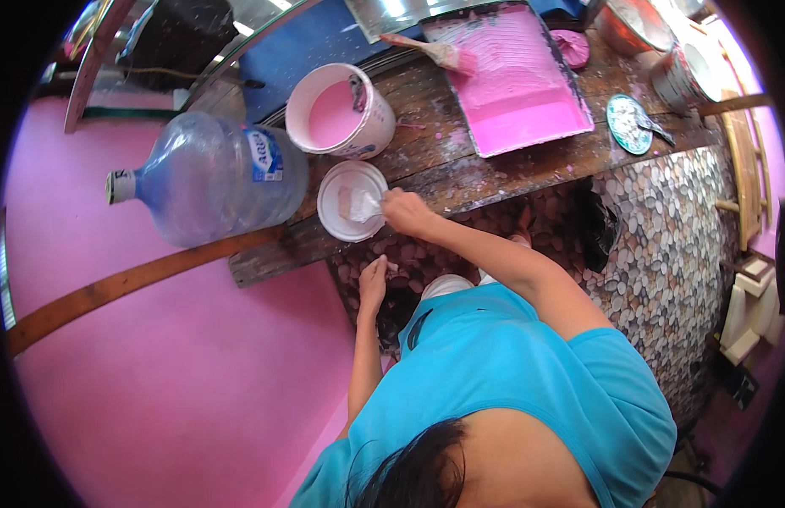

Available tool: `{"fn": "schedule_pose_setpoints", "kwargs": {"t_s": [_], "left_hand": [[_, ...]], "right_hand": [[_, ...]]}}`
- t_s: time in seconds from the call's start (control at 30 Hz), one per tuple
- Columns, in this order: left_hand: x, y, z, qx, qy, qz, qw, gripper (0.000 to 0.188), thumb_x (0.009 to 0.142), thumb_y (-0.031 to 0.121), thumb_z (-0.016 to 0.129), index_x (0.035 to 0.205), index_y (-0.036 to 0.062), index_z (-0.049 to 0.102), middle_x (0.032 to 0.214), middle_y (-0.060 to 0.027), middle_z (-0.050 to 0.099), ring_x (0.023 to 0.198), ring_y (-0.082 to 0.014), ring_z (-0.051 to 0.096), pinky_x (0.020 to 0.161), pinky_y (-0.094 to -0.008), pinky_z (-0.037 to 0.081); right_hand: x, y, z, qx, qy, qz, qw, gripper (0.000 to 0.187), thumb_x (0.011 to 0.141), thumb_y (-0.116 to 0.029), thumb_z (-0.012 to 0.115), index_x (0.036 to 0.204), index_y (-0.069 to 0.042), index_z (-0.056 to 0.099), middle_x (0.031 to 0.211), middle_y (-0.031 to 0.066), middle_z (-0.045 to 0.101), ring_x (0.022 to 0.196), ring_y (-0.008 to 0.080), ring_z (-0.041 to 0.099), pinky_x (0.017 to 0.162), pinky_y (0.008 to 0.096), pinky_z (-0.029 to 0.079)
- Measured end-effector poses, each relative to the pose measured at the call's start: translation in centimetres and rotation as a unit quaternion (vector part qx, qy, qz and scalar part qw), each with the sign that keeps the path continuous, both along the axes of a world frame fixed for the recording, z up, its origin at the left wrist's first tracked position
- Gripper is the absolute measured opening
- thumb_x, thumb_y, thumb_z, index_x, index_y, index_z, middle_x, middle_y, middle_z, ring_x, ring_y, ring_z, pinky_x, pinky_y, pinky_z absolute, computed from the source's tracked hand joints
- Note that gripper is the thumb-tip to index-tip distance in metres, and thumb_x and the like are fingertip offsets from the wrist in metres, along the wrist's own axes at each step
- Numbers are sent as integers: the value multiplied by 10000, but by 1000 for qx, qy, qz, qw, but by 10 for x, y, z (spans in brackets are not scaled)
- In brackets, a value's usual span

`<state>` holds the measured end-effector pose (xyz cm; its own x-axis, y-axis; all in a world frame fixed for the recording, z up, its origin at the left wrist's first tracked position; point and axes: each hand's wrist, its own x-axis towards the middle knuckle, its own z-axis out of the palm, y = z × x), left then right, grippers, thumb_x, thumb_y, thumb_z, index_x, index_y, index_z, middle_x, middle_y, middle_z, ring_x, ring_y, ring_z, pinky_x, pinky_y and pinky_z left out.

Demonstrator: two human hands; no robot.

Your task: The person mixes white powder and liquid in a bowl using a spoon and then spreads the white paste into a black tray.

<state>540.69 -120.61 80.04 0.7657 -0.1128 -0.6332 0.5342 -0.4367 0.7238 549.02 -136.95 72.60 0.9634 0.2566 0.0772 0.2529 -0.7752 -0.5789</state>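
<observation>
A white round lid or shallow tub (328,218) lies at the near edge of the wooden bench, with a brownish patch and white paste in it. My right hand (407,212) is closed on a white-smeared tool, perhaps a putty knife (369,207), whose end rests in the tub. Its handle is mostly covered by my fingers. My left hand (373,279) hangs in front of the bench, below the tub, fingers closed. A small pale bit shows at its fingertips, too small to name. Just behind the tub stands a white bucket (377,127) of pink paint.
A paint tray (515,110) of pink paint, with a brush (439,54) across its edge, lies on the bench (435,182). A big water bottle (214,178) lies at left. On the right are a paste-covered lid (628,123) and a tin (687,80). A wooden strip (138,284) crosses the pink wall.
</observation>
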Motion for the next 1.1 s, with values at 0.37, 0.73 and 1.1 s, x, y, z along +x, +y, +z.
{"fn": "schedule_pose_setpoints", "kwargs": {"t_s": [0.37,0.73,1.1], "left_hand": [[5,-109,44,49,-406,-85,909,383,940,143,359,1294,4,404,1323,-201,410,1254,-318,362,1032,-411,274],[-56,-136,-34,188,-412,-558,695,321,894,257,480,1114,66,616,1340,-105,448,1326,-338,254,1061,-588,63],[-230,-437,32,-127,145,-440,877,384,844,338,610,967,-25,639,886,-107,652,777,-173,621,741,-275,485]], "right_hand": [[-69,-43,29,454,338,-248,786,552,912,-480,383,1245,-53,487,1210,142,504,1051,294,506,861,382,414],[-227,-198,104,812,263,-262,450,600,927,-528,322,1034,-21,626,1120,113,591,1075,196,532,962,346,371],[-516,-340,134,718,-23,-485,499,418,894,-201,539,1224,45,464,1042,152,606,968,209,594,849,317,479]]}}
